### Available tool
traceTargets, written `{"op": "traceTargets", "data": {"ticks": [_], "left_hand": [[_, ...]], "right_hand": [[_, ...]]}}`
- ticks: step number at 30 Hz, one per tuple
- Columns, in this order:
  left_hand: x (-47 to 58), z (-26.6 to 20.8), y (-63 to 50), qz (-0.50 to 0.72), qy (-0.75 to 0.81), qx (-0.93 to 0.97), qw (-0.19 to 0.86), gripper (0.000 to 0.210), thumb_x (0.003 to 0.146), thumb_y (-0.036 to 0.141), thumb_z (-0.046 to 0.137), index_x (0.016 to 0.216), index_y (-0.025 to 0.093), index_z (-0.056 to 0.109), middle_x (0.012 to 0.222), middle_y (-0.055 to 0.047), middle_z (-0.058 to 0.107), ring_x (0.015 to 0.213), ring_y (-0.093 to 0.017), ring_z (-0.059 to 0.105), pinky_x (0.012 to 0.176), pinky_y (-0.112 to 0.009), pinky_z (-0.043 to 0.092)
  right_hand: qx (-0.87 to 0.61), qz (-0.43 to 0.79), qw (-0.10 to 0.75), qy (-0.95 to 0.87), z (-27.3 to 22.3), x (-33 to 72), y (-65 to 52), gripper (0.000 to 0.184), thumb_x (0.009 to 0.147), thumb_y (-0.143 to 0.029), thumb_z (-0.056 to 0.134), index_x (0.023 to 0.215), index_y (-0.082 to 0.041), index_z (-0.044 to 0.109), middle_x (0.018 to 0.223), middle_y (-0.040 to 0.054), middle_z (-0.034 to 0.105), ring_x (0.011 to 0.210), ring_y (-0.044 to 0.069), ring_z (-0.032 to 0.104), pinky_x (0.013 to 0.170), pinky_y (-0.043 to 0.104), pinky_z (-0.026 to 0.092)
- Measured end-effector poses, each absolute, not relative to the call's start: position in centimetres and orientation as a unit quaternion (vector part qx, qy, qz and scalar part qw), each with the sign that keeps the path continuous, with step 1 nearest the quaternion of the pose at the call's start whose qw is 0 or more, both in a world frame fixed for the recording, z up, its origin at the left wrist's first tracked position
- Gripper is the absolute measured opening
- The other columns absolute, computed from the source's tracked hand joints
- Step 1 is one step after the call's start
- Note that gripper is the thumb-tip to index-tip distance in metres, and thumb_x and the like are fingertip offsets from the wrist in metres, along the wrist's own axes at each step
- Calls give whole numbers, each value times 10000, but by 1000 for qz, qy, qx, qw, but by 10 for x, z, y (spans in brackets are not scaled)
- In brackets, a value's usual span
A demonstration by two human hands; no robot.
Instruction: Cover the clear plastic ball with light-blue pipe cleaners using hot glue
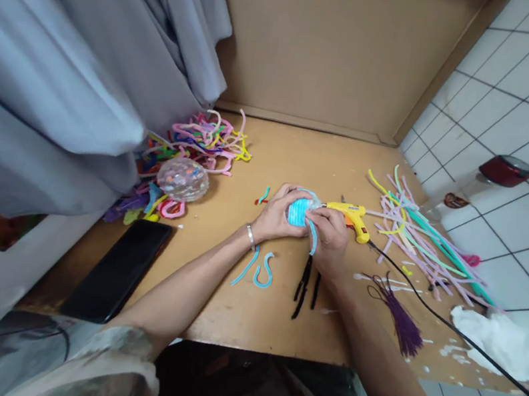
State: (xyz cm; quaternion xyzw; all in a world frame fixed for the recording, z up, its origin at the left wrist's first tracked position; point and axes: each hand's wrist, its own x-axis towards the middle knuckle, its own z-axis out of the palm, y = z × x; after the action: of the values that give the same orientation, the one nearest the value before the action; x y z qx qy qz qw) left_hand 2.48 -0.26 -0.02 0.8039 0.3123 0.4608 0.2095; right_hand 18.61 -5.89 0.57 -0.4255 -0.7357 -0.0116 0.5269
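Blue fuzzy-looking wrapped piece [297, 211] is in both hands around mid-table [204, 313], left hand [275, 219] curled snugly round its side, right hand's [332, 236] fingertips pinched on a blue strand [313, 238] at its edge. Yellow glue gun [351, 218] lies just beside the right hand, and loose blue bits [264, 272] sit nearer the body.

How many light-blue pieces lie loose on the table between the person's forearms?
2: a slightly bent piece near the left hand, and a curled piece right of it. Others may be hidden.
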Motion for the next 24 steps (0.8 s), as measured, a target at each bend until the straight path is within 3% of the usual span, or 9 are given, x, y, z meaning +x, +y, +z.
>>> {"op": "traceTargets", "data": {"ticks": [13,19,24], "left_hand": [[19,-4,1,458,291,807,234,655,612,255,871,1211,252,608,1289,-102,541,1258,-308,551,1094,-503,453],[16,-4,1,451,290,808,245,652,597,270,895,1189,255,622,1339,-118,540,1278,-327,551,1094,-520,453],[16,-3,0,453,266,817,238,642,613,274,886,1197,251,621,1318,-114,545,1239,-305,576,1066,-493,482]], "right_hand": [[-419,12,530,-737,11,186,-65,255,923,-176,497,1080,-254,683,997,73,635,973,217,613,893,420,516],[-515,153,530,-656,-5,196,-50,439,958,-391,487,1359,-216,534,1294,136,582,1228,250,560,1045,452,473],[-507,232,493,-668,-11,198,-44,466,971,-476,440,1350,-220,530,1336,133,596,1269,252,543,1100,460,433]]}}
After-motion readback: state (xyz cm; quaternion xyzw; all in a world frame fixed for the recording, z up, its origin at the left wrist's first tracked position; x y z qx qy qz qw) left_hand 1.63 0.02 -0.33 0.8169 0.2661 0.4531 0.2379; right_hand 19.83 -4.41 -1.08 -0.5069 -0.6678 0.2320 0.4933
